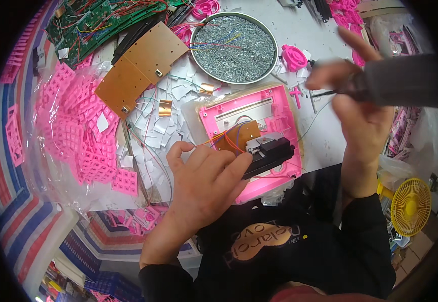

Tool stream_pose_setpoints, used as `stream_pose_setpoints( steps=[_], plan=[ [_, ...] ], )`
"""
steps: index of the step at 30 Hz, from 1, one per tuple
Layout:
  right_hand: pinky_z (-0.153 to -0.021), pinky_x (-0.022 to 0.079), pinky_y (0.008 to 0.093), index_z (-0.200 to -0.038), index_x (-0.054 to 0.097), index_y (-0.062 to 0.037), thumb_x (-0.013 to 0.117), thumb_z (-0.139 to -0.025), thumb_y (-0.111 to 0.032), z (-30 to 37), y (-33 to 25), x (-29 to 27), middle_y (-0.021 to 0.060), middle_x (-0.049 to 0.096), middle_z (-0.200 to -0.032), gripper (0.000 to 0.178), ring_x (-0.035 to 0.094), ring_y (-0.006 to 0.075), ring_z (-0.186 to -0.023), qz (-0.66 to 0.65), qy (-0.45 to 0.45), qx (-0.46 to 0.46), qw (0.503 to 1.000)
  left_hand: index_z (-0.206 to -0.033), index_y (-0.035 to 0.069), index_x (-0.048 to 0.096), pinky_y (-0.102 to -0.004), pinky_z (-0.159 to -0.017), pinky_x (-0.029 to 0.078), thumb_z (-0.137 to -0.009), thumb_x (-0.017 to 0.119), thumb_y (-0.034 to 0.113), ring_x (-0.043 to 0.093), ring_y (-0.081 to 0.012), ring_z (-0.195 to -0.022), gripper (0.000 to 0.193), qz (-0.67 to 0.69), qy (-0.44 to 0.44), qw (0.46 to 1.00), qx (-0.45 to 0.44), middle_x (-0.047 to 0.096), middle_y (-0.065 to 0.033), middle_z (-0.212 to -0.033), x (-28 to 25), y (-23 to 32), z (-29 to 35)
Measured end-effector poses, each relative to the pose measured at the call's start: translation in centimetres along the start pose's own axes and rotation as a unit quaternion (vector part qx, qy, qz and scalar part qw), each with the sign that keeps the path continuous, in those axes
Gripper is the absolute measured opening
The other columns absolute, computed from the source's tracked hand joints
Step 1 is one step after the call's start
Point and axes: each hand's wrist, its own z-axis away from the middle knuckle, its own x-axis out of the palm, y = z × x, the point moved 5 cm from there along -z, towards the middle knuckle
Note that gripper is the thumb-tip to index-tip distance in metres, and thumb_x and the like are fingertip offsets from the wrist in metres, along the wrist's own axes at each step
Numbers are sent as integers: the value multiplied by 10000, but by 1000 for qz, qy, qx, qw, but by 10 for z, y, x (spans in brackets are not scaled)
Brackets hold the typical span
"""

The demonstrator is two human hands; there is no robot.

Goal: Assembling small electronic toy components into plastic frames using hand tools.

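My left hand (201,183) is closed at the left end of a black plastic block (271,157) with small metal parts on top. Its fingers curl, with a fingertip against the block. Beneath lies an open pink plastic housing (251,192), face down on a clear plastic bag. Inside it, a small brown circuit board (246,132) with orange, red and blue wires sits beside the block. To the right, above the table, my right hand (362,113) is wrapped partly round a dark electric screwdriver (405,82), blurred by motion. The bit (323,93) points left, apart from the housing.
A round metal tray (192,55) full of screws stands behind the housing. Large brown boards (141,68), green circuit boards (90,38) and white paper pieces (151,128) lie left of it. A bag of pink keypads (78,126) is far left; a yellow fan (410,206) is lower right.
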Motion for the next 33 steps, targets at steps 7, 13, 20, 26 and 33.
stream_pose_setpoints(
  steps=[7,13,20,26,33],
  plan=[
    [-889,539,336,-1472,460,50,713,-843,-7,17,23,4,124,717,-995,680,695,190,-915,95,-141,110,979,-1142,193,676,-449,-897,334,-620,861,187,597,-185,-841,553,-7,-8,1000,1,627,24,-952,0,-2,2],
    [-740,510,287,-1352,610,1,779,-816,-75,24,19,1,69,721,-921,566,677,154,-832,214,-115,184,952,-1132,218,677,-475,-945,313,-691,840,219,568,-161,-875,470,-3,-18,1000,-14,578,55,-957,4,-3,4],
    [-785,526,399,-1171,675,-38,819,-769,-151,37,4,33,120,667,-990,442,637,330,-899,208,-243,-30,947,-1144,192,664,-474,-941,317,-704,830,216,565,-163,-872,471,-4,-21,1000,-8,580,49,-949,3,-2,4],
    [-827,523,413,-1153,676,-37,827,-761,-165,43,12,39,131,652,-1032,439,626,335,-943,200,-266,-34,942,-1148,176,654,-474,-938,321,-708,828,225,564,-164,-862,476,-3,-11,1000,-3,585,45,-942,4,-1,5],
    [-832,522,419,-1174,666,-41,832,-745,-171,41,16,42,126,653,-1031,478,628,331,-938,188,-278,-35,941,-1119,146,667,-450,-936,332,-684,878,237,623,-200,-834,492,5,-25,1000,-16,671,9,-920,3,0,5]
  ],
)
